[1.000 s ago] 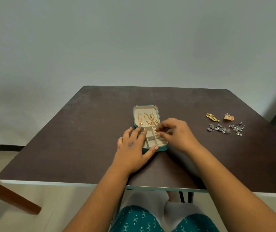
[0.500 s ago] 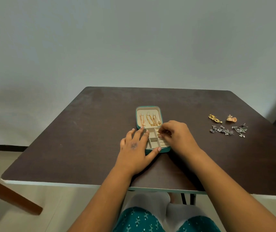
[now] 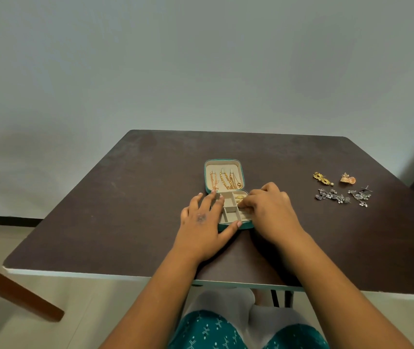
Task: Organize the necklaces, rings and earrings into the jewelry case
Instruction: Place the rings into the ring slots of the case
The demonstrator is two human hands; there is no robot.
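Two hands at an open case — small pieces at risk

Two hazards can be judged from how things lie. On the dark table (image 3: 130,197) the teal jewelry case (image 3: 226,192) stands open near the front middle, its lid laid back with gold necklaces (image 3: 226,181) hung inside, its tray of small compartments toward the person. Should the tray be pressed too hard on its right side, the light case could be tipped or slid; it is braced against that only from the left. Should the small piece slip from the fingertips, it could fall into the wrong compartment or roll off the table's near edge.

The left hand (image 3: 204,222) is laid flat beside the case, fingers straight along the tray's left rim and the thumb pressed against its front wall — nothing is gripped. The right hand (image 3: 271,210) is arched over the tray's right side with its fingers curled down into the ring slots; something small appears to be pinched there, though what it is cannot be told. A gold ring (image 3: 240,197) is seen seated in the slot just beyond those fingertips.

Well apart on the right lie the loose earrings: silver earrings (image 3: 341,196) nearer, a gold earring (image 3: 321,178) and an orange earring (image 3: 347,178) behind them, none yet stowed.
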